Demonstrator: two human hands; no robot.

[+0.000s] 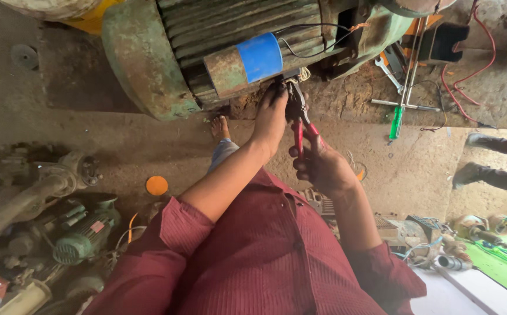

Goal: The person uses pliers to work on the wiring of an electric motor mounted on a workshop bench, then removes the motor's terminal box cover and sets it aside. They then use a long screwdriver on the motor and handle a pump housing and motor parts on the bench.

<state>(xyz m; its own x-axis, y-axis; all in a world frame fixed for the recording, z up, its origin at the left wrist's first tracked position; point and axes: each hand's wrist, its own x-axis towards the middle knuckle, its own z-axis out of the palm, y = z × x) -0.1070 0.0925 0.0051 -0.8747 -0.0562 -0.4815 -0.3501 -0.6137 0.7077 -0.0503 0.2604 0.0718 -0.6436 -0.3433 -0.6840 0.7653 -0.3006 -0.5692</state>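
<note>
Right hand (323,166) closed around the red handles of pliers (300,119), whose tips point up to the underside of a green ribbed motor (166,64). Left hand (271,116) reaches beside the pliers' head, fingers pressed at the same spot below a rusty cylinder with blue band (245,64); whether it grips anything cannot be told.

Soft, even daylight — faint shadows, sharp centre, wide-angle bending at the edges.
</note>
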